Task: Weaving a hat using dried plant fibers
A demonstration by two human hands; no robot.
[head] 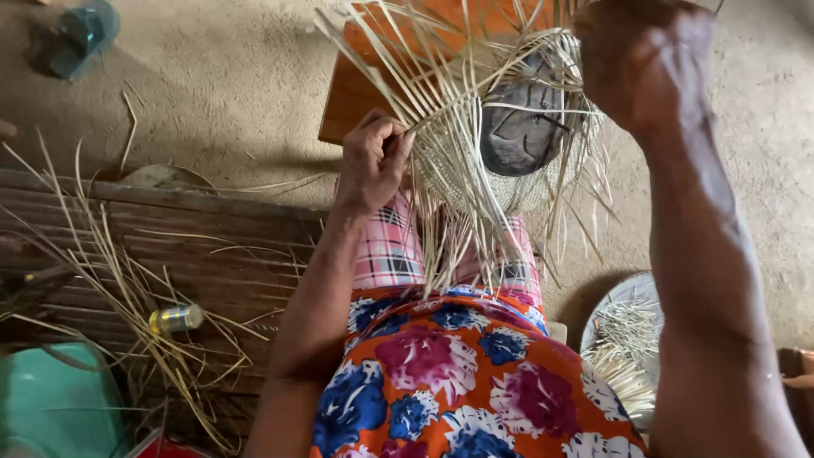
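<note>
Fingers (386,140) of the left hand (371,163) are pressed together on a few pale straw strips, pinching them just where they leave the woven part of the half-made hat (475,161). The right hand (646,64) is raised beside the hat's far edge, closed in a loose fist, and I cannot tell whether any strand lies inside it. The hat sits over a dark rounded block (519,127), above the person's knees in pink checked cloth (392,250).

Loose strip ends (398,59) fan out from the hat in every direction. They look light and springy, stiff enough to stand up yet likely to crease or split if bent sharply (thin stuff, easily frayed). The safest hold, I would say, is close to the weave, where strands are locked, not at the free tips.

Left of the hat, more straw (127,297) lies on a slatted wooden bench (220,246) with a small yellow tin (176,319).
</note>
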